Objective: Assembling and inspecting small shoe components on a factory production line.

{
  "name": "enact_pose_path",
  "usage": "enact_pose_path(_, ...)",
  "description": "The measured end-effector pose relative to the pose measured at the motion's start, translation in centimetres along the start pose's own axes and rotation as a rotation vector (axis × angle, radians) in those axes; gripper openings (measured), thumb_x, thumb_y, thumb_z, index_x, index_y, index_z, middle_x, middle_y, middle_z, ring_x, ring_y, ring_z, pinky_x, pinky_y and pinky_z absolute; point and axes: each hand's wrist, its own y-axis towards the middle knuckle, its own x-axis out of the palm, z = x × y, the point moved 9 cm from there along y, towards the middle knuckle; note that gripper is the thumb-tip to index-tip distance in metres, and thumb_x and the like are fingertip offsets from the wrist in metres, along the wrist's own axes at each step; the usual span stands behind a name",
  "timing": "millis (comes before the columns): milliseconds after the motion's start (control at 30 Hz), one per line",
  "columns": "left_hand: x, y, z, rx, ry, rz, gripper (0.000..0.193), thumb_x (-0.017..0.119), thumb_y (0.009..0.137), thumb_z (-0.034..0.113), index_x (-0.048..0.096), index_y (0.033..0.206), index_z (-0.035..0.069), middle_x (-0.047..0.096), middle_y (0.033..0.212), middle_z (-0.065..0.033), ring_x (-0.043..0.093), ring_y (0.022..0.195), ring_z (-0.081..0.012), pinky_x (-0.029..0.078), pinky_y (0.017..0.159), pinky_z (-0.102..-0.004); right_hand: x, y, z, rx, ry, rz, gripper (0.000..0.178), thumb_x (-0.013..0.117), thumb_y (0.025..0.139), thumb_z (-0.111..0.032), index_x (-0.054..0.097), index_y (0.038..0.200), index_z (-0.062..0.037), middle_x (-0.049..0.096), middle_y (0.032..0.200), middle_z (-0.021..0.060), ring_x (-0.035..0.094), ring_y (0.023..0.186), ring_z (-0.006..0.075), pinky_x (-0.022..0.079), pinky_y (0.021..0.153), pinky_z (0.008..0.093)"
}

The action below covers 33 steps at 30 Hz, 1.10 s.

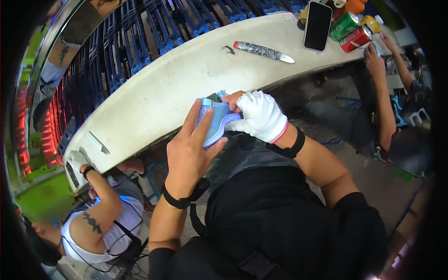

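Note:
In front of my body, at the bench's near edge, I hold a small light-blue shoe (215, 122) with a pale lavender sole. My left hand (189, 142) is bare and wrapped round its left side, fingers along the upper and thumb by the sole. My right hand (260, 115) wears a white knit glove with a red cuff edge, its bare fingertips pinching the shoe's right end. A dark patch shows at the shoe's opening; the fingers partly hide it. Both wrists carry black bands.
On the cream bench (158, 100) lie a knife (263, 51) with a wrapped handle, a black phone (318, 26), green (344, 26) and red (356, 38) cans, and a blade-like tool (98, 143). Blue racks (161, 28) line its far side. Co-workers sit left (100, 224) and right (385, 93).

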Motion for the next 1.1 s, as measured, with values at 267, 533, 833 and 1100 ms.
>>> enact_pose_path(267, 0.8, 1.8, 1.0, 0.226, -0.268, 0.275, 0.062, 0.093, 0.079, 0.012, 0.070, 0.136, 0.005, 0.070, 0.136, -0.0161, 0.072, 0.115, -0.0363, 0.062, 0.093, -0.0428, -5.4, -0.5, -3.0, -0.074, 0.217, -0.026, 0.107, 0.102, 0.074, -0.049, 0.053, 0.158, -0.0051, 0.063, 0.150, 0.0217, 0.064, 0.136, 0.0410, 0.051, 0.115, 0.0472)
enact_pose_path(533, 4.7, -1.4, -0.2, 0.224, -0.333, 0.624, 0.049, 0.094, 0.074, 0.012, 0.075, 0.118, 0.004, 0.073, 0.111, -0.0131, 0.072, 0.100, -0.0334, 0.060, 0.085, -0.0428, -3.9, -0.7, -2.7, -0.097, 0.297, 0.186, 0.067, 0.103, 0.077, -0.029, 0.071, 0.131, -0.0044, 0.077, 0.122, 0.0158, 0.078, 0.109, 0.0332, 0.062, 0.094, 0.0400)
enact_pose_path(833, 4.4, 0.1, 0.7, 0.214, -0.580, 0.444, 0.040, 0.089, 0.074, 0.004, 0.059, 0.100, 0.006, 0.060, 0.099, -0.0122, 0.058, 0.092, -0.0371, 0.049, 0.079, -0.0446, -3.4, 0.1, -2.4, -0.115, 0.345, 0.168, 0.072, 0.107, 0.071, -0.029, 0.066, 0.122, -0.0008, 0.074, 0.122, 0.0171, 0.075, 0.115, 0.0288, 0.059, 0.107, 0.0436)
enact_pose_path(1100, 2.8, 0.0, 0.1, 0.418, -0.637, 0.380, 0.034, 0.082, 0.075, -0.001, 0.059, 0.100, 0.006, 0.055, 0.097, -0.0152, 0.057, 0.090, -0.0398, 0.050, 0.079, -0.0475, -3.3, 1.9, -3.7, -0.244, 0.317, 0.049, 0.071, 0.109, 0.066, -0.035, 0.069, 0.116, -0.0063, 0.078, 0.112, 0.0122, 0.078, 0.102, 0.0289, 0.061, 0.092, 0.0397)
